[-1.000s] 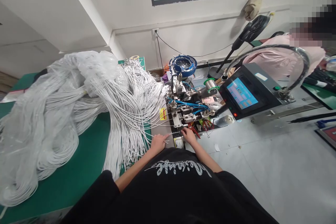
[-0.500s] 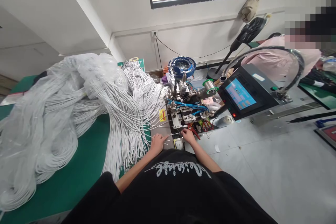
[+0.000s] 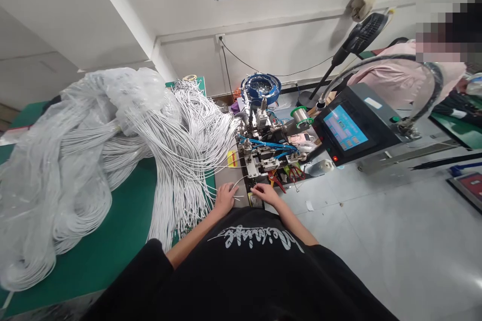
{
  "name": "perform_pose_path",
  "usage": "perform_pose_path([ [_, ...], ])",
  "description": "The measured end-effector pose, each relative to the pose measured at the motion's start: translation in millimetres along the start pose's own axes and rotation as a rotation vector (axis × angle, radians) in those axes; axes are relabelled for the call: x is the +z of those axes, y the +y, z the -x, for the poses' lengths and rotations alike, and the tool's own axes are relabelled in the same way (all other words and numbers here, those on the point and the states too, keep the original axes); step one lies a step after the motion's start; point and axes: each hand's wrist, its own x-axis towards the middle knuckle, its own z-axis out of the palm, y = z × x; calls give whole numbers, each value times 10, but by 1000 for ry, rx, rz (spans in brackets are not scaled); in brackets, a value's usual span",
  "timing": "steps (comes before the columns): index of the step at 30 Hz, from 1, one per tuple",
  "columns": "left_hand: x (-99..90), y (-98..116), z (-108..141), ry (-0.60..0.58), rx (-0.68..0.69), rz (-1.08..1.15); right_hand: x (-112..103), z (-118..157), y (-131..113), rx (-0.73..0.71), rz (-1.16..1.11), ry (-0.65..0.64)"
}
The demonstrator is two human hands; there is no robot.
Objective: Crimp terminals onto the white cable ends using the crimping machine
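Note:
My left hand (image 3: 226, 198) is closed around white cables at the front edge of the machine. One white cable (image 3: 238, 181) bends up from its fingers toward the machine's front block, and short cable ends stick out to the right beneath the hand. My right hand (image 3: 265, 193) is at the front of the small wire-processing machine (image 3: 259, 158), thumb and fingertips pinched together; what is between them is too small to tell. To the left of my left hand, a large heap of white cables (image 3: 188, 160) spreads over the green-topped table (image 3: 124, 220).
Clear plastic wrapping (image 3: 90, 105) covers part of the cable heap. Behind the machine stands a blue bowl feeder (image 3: 261, 89), with a wire spool (image 3: 300, 117) nearby. A touchscreen panel (image 3: 345, 128) and red-handled pliers (image 3: 276, 180) are to the right. A co-worker in pink (image 3: 399, 72) sits beyond.
My right hand has shifted slightly left. The cable that ran nearly straight between my hands now curves up toward the machine's front block. The view has tilted slightly downward.

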Motion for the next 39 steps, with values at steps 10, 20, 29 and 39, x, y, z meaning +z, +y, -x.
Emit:
perform_pose_path([
  [10, -71, 52, -6, -21, 58, 51, 187, -78, -152, -97, 105, -101],
  [20, -135, 80, -83, 19, 110, 86, 142, -94, 139, 99, -172, 227],
  [29, -162, 130, -247, -118, 217, 143, 182, -141, 142, 176, -425, 210],
  [39, -157, 168, -310, -161, 175, 129, 24, -62, 194, 202, 242, 252],
])
